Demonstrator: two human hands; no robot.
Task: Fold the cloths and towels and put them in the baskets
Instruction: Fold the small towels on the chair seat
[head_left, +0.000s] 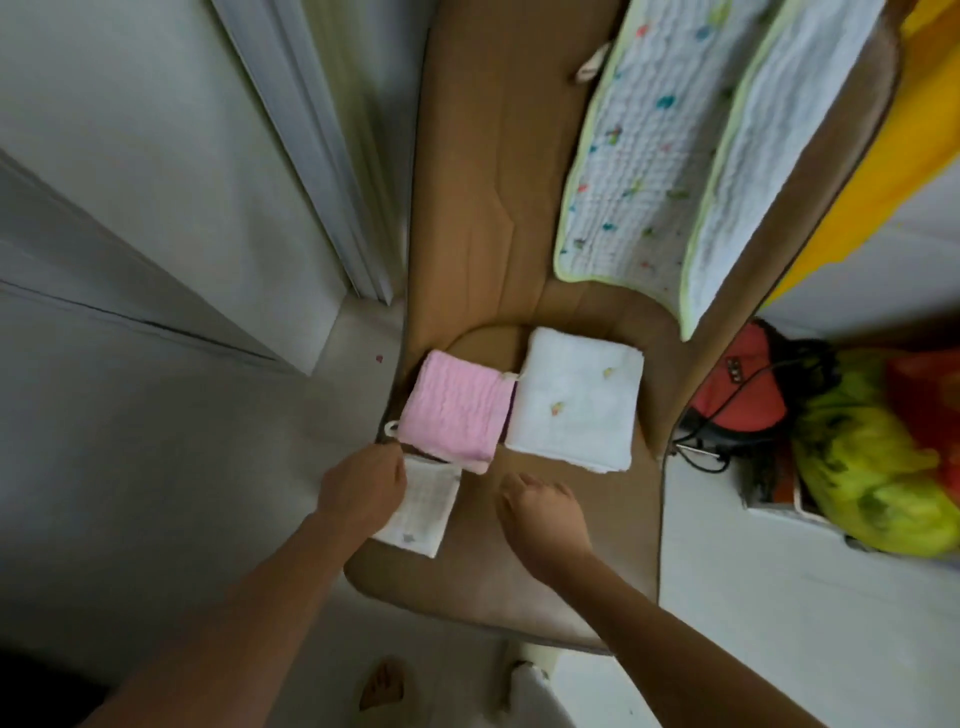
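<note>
A folded pink cloth (455, 406) lies on the brown padded surface (483, 218), with a folded white towel (576, 400) touching its right side. In front of the pink one lies a small folded white cloth (423, 512). My left hand (363, 486) rests on the left part of this small cloth, fingers curled at its far edge. My right hand (540, 512) hovers to the right over bare brown padding, fingers loosely curled and holding nothing. No basket is in view.
A large white quilted cloth with coloured specks and a green border (660, 161) lies spread at the back right. A red and black object with a cable (743, 395) and a yellow-green bag (872, 467) stand right of the surface. The floor (156, 467) and a door frame are to the left.
</note>
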